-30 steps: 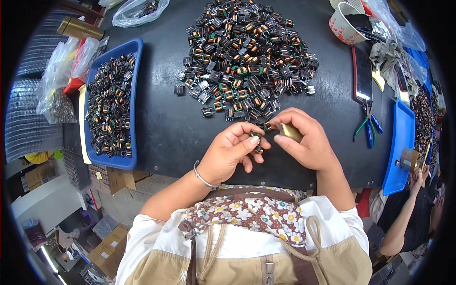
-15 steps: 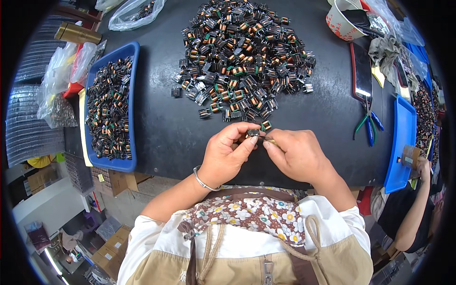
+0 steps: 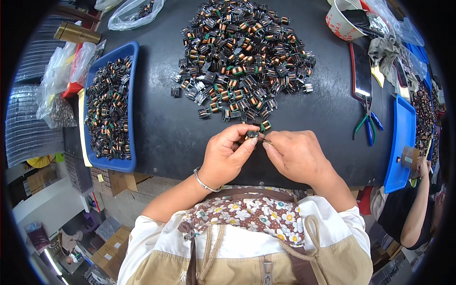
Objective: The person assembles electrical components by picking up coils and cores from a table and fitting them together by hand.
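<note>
Over the black counter, the left hand pinches 1 small coil part, apparently steadying it against the slender tool gripped in the right hand. Beyond, a heap of similar parts sits centrally, presumably for easy reach. Farther off, cardboard boxes bear labels too small to read.

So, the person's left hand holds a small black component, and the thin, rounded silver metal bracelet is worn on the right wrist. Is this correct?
Not entirely: the thin, rounded silver metal bracelet is worn on the left wrist, as the head view shows. The person's left hand does hold a small black component.
</note>
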{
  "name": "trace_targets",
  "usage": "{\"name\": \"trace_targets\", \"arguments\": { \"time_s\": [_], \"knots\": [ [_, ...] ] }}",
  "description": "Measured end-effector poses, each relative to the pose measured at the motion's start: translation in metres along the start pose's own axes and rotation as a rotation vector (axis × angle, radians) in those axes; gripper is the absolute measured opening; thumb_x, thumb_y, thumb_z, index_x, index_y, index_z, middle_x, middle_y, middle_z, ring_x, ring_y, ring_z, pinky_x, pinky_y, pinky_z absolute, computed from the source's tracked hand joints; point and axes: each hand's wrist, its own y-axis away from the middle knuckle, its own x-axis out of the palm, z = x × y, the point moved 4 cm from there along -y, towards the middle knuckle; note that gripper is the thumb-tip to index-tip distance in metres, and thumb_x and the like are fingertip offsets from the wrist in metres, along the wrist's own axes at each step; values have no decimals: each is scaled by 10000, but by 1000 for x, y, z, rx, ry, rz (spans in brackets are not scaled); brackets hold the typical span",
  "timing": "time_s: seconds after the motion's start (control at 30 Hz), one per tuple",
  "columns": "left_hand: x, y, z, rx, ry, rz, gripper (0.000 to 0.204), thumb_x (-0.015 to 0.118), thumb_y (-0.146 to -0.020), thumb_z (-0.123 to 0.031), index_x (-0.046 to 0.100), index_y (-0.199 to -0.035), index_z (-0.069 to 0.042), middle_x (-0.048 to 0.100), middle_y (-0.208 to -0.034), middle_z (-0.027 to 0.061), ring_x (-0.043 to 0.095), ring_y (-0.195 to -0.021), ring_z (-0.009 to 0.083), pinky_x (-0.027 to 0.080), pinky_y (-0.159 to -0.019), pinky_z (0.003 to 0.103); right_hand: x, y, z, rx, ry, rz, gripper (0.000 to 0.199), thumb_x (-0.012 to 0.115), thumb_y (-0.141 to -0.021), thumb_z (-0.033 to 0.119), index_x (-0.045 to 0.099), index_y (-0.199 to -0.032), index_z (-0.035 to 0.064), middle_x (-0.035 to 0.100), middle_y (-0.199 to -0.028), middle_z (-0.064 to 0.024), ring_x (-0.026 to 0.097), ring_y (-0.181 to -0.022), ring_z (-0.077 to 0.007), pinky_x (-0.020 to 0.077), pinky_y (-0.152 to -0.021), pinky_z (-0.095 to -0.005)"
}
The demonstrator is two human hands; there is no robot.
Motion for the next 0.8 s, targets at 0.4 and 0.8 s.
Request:
{"name": "trace_targets", "arguments": {
  "time_s": [0.4,0.8],
  "knots": [
    [1,1,-2,7,16,51,213,569,-936,-68,588,-1136,4,657,-1025,62,613,-808,71,475,-597,176,-2,0,-3,28,-29,14,144,587,-862,190,600,-807,57,640,-695,-106,635,-636,-303,498,-558,-421],
    [-1,1,-3,241,-269,25,215,558,-921,0,581,-1134,16,667,-1034,78,575,-823,36,472,-679,171,-4,1,1,123,23,76,179,563,-879,208,615,-827,45,657,-714,-131,645,-647,-324,506,-584,-441]
  ]
}}
